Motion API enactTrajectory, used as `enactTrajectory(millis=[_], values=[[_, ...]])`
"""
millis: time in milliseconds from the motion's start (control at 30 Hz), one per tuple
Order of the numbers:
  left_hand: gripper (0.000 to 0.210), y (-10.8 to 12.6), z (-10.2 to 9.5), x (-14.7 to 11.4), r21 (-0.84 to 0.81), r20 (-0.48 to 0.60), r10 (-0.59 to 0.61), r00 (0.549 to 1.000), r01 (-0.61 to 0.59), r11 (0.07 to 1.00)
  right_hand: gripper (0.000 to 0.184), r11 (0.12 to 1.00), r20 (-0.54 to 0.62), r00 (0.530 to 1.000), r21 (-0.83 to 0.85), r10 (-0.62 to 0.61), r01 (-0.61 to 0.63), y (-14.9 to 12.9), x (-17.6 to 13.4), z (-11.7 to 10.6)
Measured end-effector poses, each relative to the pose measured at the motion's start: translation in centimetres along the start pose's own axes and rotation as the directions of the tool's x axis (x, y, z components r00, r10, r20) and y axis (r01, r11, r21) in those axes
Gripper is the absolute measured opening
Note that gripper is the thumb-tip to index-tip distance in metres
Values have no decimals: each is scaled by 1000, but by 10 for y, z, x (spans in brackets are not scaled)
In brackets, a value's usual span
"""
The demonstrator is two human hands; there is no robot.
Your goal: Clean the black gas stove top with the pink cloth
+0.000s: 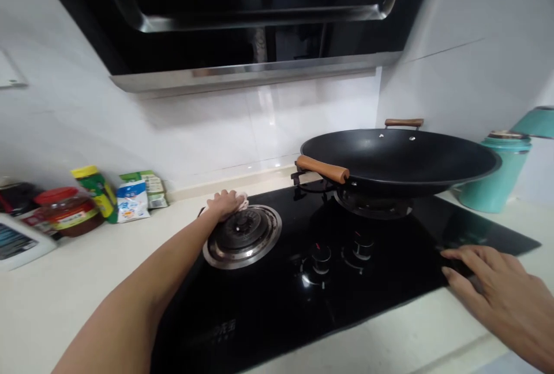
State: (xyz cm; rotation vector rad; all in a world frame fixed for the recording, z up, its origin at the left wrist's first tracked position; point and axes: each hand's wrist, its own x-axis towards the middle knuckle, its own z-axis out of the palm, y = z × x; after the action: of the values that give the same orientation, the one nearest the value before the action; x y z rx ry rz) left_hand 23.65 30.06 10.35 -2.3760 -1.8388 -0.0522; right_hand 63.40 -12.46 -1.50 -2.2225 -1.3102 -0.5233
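My left hand reaches to the back of the left burner, fingers closed over a crumpled white cloth or paper wipe. Most of that wipe is hidden under the hand. It presses down at the burner's steel rim. My right hand rests at the front right edge of the black glass cooktop, its thumb and fingers apart, with no held thing visible. A large black wok with wooden handles sits over the right burner. A loose black pan support lies partly beneath its left handle.
Two control knobs stand at the cooktop's middle. A range hood hangs low above. At left on the counter are a red-lidded jar, a yellow-capped green container, packets and a white bottle. A teal canister stands right.
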Motion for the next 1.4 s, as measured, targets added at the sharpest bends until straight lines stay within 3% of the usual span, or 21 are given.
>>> enactTrajectory(millis=[133,267,467,667,867,1200,1400], values=[[60,71,0,23,-14,28,152,988,-152,988,53,999,26,1000,45,12,-13,-2,0,-3],[58,130,1,13,-18,7,282,959,-282,959,50,999,29,1000,47,-1,-1,-4,0,-5],[52,160,-3,-40,5,-57,382,922,-383,924,48,999,35,999,37,-4,3,-7,1,-6],[49,164,-10,-90,15,-91,525,847,-525,851,44,999,34,999,39,-9,7,-9,2,-7],[47,148,-19,-129,19,-83,595,800,-596,803,42,999,58,998,41,2,-5,-10,3,-8],[46,102,-22,-213,11,-136,599,790,-603,798,44,999,90,995,4,41,-41,-16,3,-12],[40,91,-23,-272,-10,-182,618,765,-630,776,47,996,121,990,42,70,-75,-18,2,-14]])
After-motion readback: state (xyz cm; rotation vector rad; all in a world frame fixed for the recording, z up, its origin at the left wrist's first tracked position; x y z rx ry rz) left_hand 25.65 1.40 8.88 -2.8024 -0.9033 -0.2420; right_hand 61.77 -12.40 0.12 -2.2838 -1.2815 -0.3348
